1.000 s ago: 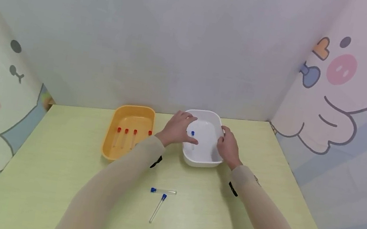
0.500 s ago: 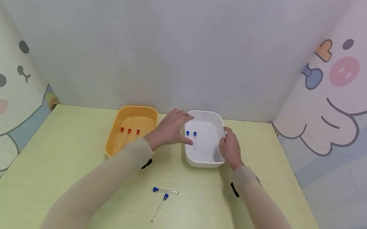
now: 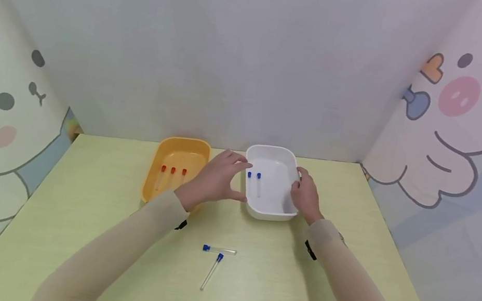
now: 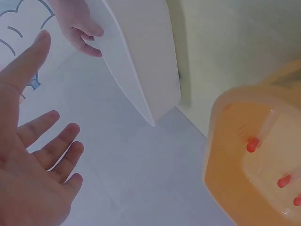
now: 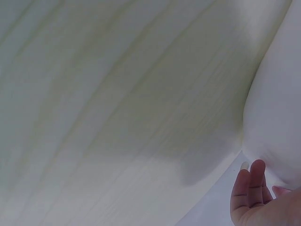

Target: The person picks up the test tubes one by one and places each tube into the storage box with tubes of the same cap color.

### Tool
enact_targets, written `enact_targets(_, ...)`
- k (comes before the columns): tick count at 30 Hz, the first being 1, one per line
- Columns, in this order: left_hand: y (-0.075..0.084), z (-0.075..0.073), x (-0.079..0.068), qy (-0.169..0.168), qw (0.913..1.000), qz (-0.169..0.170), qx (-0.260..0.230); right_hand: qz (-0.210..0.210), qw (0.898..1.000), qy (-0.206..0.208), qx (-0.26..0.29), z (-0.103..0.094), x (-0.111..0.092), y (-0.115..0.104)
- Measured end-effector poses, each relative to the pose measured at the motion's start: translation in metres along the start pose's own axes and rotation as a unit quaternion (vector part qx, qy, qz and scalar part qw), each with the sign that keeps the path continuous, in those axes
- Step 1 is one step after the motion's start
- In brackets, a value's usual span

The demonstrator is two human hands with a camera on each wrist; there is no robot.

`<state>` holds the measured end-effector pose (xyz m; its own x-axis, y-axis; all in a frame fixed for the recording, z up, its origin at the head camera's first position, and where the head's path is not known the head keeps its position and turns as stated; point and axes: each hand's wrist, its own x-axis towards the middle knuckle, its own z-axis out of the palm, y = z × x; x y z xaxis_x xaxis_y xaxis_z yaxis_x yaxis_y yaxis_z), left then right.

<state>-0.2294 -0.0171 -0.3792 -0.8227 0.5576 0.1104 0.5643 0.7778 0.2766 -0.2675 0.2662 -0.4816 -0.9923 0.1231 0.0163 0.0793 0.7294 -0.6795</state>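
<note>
My left hand [image 3: 215,181] is apart from the left side of the white plastic tub [image 3: 276,182], with its thumb and fingers spread and nothing between them. The left wrist view shows its palm bare. On the tub's other side my right hand [image 3: 306,195] grips the wall, thumb over the rim and fingers outside. Inside the tub, two test tubes with blue caps [image 3: 259,176] lie side by side toward the left; the tub wall partly hides one. Two more blue-capped tubes lie on the table: a crosswise tube [image 3: 222,250] and a slanted tube [image 3: 211,273].
An orange tub [image 3: 184,152] stands left of the white one, holding red-capped test tubes [image 3: 173,171]; my left forearm covers part of it. Both tubs stand near the table's [image 3: 277,282] back edge, against a pale curtain [image 3: 217,62].
My left hand has drawn back leftward out of the white tub, uncovering a second blue-capped tube. The right hand keeps its grip on the tub's side.
</note>
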Motion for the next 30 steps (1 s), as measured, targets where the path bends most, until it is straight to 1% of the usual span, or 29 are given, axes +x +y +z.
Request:
enact_targets(4, 0.0, -0.002, -0.008, -0.003, 1.0, -0.003, -0.006, 0.001, 1.0, -0.001, -0.001, 0.0, 0.0, 0.0)
enact_targets(10, -0.003, -0.006, -0.021, -0.01, 0.9999, 0.013, 0.002, -0.001, 1.0, -0.002, 0.002, 0.001, -0.001, 0.001)
enact_targets(16, -0.006, -0.007, -0.037, -0.034, 0.9991, 0.024, 0.008, -0.005, 1.0, -0.003, 0.001, -0.001, -0.001, 0.0)
enact_targets(23, -0.009, -0.001, -0.053, -0.052, 0.997, 0.057, 0.005, -0.011, 1.0, 0.001, 0.004, -0.002, 0.0, 0.002)
enact_targets(30, -0.01, 0.008, -0.066, -0.082, 0.9933, 0.081, -0.006, -0.011, 1.0, -0.002, 0.002, -0.001, 0.0, 0.001)
